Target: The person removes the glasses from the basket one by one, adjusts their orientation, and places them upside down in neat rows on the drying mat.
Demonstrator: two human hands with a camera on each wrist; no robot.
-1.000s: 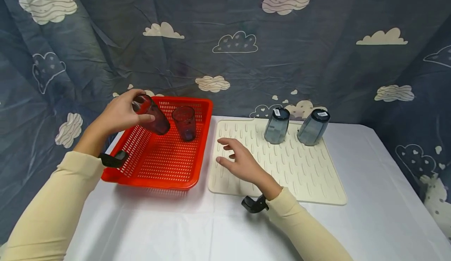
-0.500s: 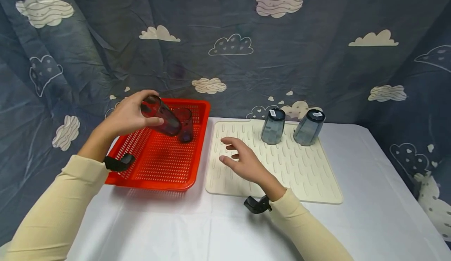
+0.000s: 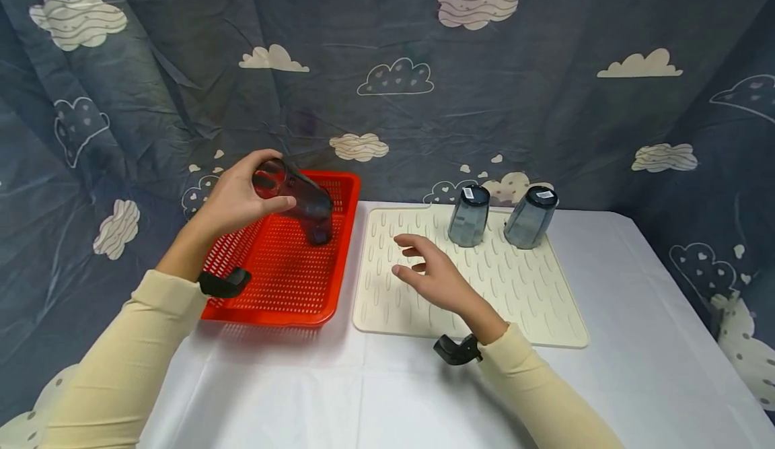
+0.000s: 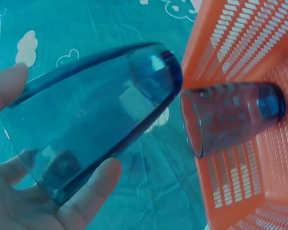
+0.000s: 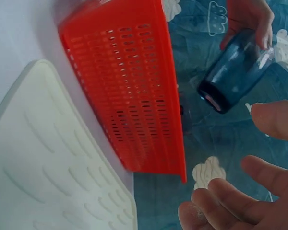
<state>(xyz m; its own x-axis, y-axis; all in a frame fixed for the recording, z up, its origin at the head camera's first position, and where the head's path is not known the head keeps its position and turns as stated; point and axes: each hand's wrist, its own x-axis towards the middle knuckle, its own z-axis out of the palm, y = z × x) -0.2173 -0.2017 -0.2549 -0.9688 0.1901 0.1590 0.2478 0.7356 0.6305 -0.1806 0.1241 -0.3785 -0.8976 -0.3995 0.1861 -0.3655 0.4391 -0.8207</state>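
My left hand grips a dark blue see-through tumbler near its rim and holds it tilted on its side above the red basket. The left wrist view shows that tumbler lying across my palm, thumb on one side. A second tumbler stands in the basket, partly hidden behind the held one, and it shows clearly as a tumbler in the left wrist view. My right hand hovers open over the cream drying mat, fingers spread and holding nothing. Two tumblers stand upside down at the mat's far edge.
A white cloth covers the table. A dark blue cloud-print curtain hangs close behind and along both sides. The basket sits left of the mat, almost touching it.
My left hand has lifted the tumbler up and to the right, tipping it further onto its side. My right hand has drifted slightly right over the mat.
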